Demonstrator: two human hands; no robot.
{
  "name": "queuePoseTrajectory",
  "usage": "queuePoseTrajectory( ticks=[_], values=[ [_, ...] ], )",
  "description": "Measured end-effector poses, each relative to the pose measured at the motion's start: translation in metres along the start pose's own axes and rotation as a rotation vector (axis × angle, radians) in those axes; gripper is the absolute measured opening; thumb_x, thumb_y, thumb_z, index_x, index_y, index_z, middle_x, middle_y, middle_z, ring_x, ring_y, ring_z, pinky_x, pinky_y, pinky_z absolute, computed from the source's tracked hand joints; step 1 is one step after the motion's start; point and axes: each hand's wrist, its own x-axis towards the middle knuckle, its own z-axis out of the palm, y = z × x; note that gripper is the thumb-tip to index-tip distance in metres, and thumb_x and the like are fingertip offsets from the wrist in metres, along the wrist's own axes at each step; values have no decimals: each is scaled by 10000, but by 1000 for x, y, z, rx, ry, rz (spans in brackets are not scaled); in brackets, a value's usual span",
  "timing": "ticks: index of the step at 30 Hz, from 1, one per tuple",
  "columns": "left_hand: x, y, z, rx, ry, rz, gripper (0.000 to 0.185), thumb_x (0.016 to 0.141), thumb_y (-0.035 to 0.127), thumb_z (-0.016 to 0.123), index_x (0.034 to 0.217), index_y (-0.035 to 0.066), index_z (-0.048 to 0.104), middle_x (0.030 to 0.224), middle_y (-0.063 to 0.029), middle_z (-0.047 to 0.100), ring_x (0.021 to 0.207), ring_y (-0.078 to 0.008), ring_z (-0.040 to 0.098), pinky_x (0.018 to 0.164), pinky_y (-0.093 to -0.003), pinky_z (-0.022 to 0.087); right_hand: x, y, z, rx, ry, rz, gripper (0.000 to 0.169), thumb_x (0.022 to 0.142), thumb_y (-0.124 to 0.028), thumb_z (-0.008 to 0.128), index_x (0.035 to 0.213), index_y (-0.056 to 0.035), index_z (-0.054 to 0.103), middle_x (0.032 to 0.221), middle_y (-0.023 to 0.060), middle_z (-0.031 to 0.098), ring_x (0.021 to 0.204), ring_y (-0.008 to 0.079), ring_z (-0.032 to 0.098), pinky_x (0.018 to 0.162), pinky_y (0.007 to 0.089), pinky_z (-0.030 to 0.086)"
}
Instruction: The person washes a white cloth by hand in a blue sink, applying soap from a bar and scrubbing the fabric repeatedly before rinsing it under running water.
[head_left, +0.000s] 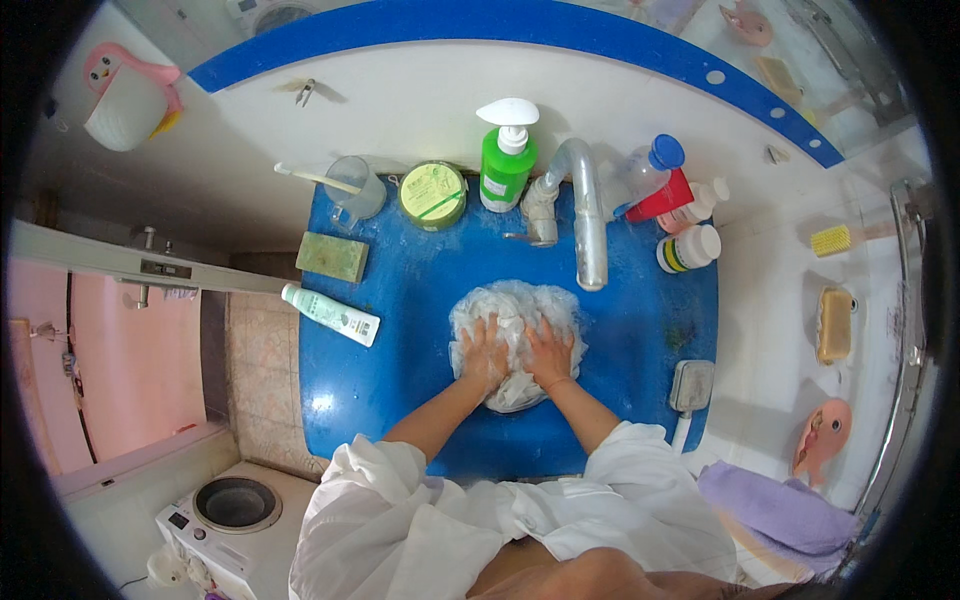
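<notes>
A bundle of wet, whitish, sheer cloth (517, 300) lies in the basin of the blue washstand (420, 285), with what looks like suds on it. My left hand (486, 356) presses on its left side, fingers spread and pointing away from me. On the right side of the bundle rests my right hand (550, 351), also with spread fingers. Neither hand is visibly closed on the cloth. Behind the bundle, slightly right, a curved metal faucet (590, 225) reaches over the basin; no water is seen running from it.
Along the back rim stand a cup with a toothbrush (360, 191), a round yellow-green tin (433, 193), a green pump bottle (508, 172) and a white jar (690, 249). At left lie a green soap bar (332, 256) and a tube (331, 313); at right, a shower head (691, 386).
</notes>
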Motion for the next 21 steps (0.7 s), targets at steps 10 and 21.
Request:
queuePoseTrajectory(
  ticks=[10, 21],
  values=[
    [73, -2, -50, 11, -401, 1, 341, 837, 291, 509, 1081, 60, 568, 1035, -215, 595, 920, -348, 586, 826, -417, 449, 74, 19, -1, 244, -143, 335, 292, 813, -282, 561, 1001, -61, 596, 1058, 205, 557, 997, 366, 529, 817, 450, 422],
    [69, -59, -36, -1441, 345, -270, 613, 790, 404, 612, 1209, 13, 395, 1061, -133, 543, 876, -223, 586, 733, -347, 507, -2, -44, -120, 618, 124, -315, 301, 741, -251, 686, 977, -80, 610, 1024, 115, 582, 878, 281, 574, 765, 357, 459]
  ],
)
